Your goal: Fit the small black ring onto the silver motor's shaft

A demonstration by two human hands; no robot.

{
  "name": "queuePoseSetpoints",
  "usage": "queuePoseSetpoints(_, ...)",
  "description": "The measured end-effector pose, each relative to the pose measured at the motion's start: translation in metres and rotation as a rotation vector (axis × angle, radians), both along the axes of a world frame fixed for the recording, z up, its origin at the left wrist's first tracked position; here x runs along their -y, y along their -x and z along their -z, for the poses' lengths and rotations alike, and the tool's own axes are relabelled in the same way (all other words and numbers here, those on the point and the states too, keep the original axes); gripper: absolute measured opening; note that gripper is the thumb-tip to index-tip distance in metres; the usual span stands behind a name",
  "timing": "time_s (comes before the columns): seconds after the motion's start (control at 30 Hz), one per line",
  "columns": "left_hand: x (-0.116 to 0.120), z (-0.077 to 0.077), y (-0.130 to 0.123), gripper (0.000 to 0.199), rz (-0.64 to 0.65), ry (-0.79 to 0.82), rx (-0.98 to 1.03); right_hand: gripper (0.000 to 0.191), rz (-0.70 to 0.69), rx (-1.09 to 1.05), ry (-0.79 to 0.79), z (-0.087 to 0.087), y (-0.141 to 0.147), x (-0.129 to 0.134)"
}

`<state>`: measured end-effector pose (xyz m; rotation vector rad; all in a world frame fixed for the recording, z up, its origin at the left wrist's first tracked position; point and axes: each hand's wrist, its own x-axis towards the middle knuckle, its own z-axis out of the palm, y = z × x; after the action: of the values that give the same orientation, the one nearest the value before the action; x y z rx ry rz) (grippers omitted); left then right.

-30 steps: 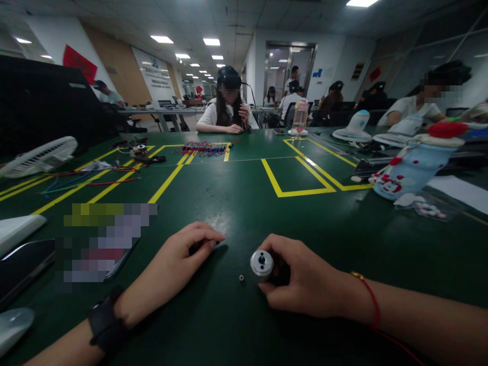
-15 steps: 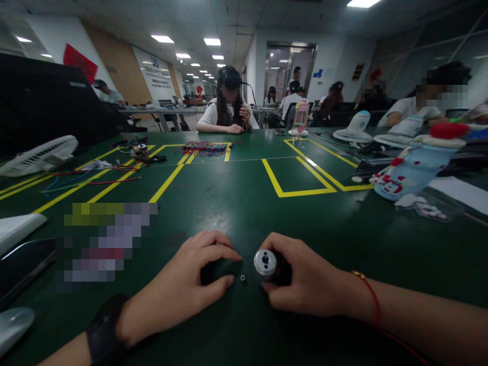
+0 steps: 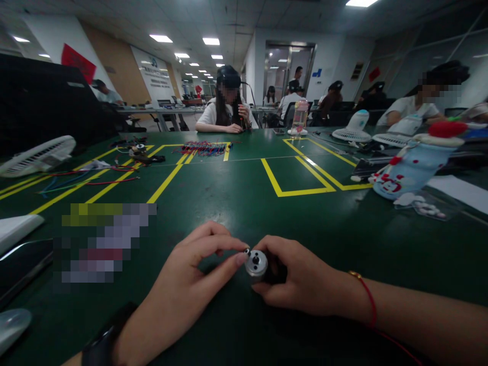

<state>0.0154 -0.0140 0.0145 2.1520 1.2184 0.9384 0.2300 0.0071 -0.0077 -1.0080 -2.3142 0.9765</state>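
My left hand (image 3: 202,267) pinches a tiny ring-shaped metal part (image 3: 247,251) between thumb and index fingertips. That part is beside the upper left rim of a small motor (image 3: 256,261), a silver cylinder whose round end faces up and shows a dark centre and two small dark holes. Fingers and thumb of my right hand (image 3: 301,274) are wrapped round the motor's side from the right, hiding much of its body. Whether the tiny part touches the motor's end I cannot tell. Both hands are low over the green tabletop (image 3: 213,203).
Yellow tape lines (image 3: 305,193) mark the table. Wires (image 3: 204,148) lie farther back. On the right stand a blue bottle (image 3: 414,170) and a bag of small pieces (image 3: 425,206); on the left are a white fan (image 3: 40,155) and a dark phone-like slab (image 3: 23,274). A person (image 3: 224,109) sits opposite.
My left fingers have closed on the tiny ring-shaped part, lifted it off the table and brought it to the motor. My right hand has shifted slightly left with the motor.
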Motion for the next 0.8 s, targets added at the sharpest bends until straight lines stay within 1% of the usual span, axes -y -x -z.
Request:
queuePoseSetpoints(0.17, 0.001, -0.003, -0.009, 0.017, 0.052, -0.028, -0.039, 0.025, -0.009, 0.008, -0.031, -0.001, 0.0, 0.0)
queuePoseSetpoints(0.3, 0.002, -0.004, -0.011, 0.017, 0.069, -0.002, -0.068, 0.025, -0.018, 0.007, -0.033, 0.0, 0.001, 0.0)
queuePoseSetpoints(0.47, 0.006, 0.003, -0.003, 0.027, 0.096, 0.052, -0.06, 0.026, -0.015, 0.0, -0.046, 0.001, 0.0, 0.0)
queuePoseSetpoints(0.57, 0.004, 0.009, 0.003, 0.028, 0.112, 0.144, -0.059, 0.029, -0.01, -0.005, -0.032, 0.001, 0.0, 0.0)
queuePoseSetpoints(0.67, -0.002, 0.013, 0.009, 0.023, 0.057, 0.242, -0.038, 0.031, -0.008, -0.011, -0.012, -0.001, -0.001, 0.001)
queuePoseSetpoints(0.8, -0.015, 0.018, 0.021, 0.023, -0.121, 0.41, 0.059, 0.031, -0.008, -0.022, 0.022, -0.004, -0.003, 0.001)
